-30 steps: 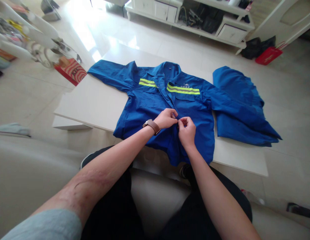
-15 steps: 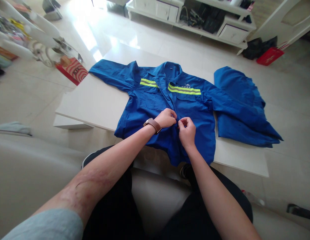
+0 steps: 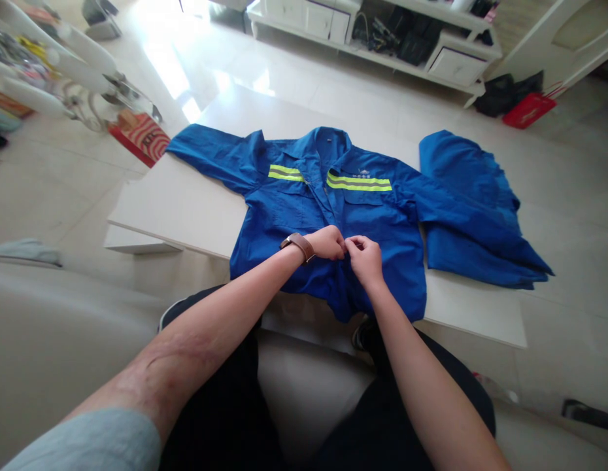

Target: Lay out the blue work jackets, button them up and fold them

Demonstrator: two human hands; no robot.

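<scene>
A blue work jacket (image 3: 382, 222) with yellow-and-grey reflective strips lies front up, its collar at the far side and its lower hem hanging over the near table edge. My left hand (image 3: 328, 243), with a brown-strapped watch (image 3: 299, 246) on the wrist, is closed on the jacket's front opening. My right hand (image 3: 365, 258) pinches the other front edge, its fingertips meeting those of the left. Whatever small fastening sits between the fingers is hidden. Right of the jacket lies more blue cloth (image 3: 461, 163), partly under the sleeve.
The jacket rests on a low white table (image 3: 181, 203). A red paper bag (image 3: 142, 137) stands by its left end. Across the floor is a white cabinet (image 3: 328, 23), with a red bag (image 3: 529, 110) beside it. A pale sofa (image 3: 63, 327) is underneath me.
My hands have come together at the front opening. The jacket's collar and left-side sleeve have shifted slightly toward me, and the left sleeve a little to the left.
</scene>
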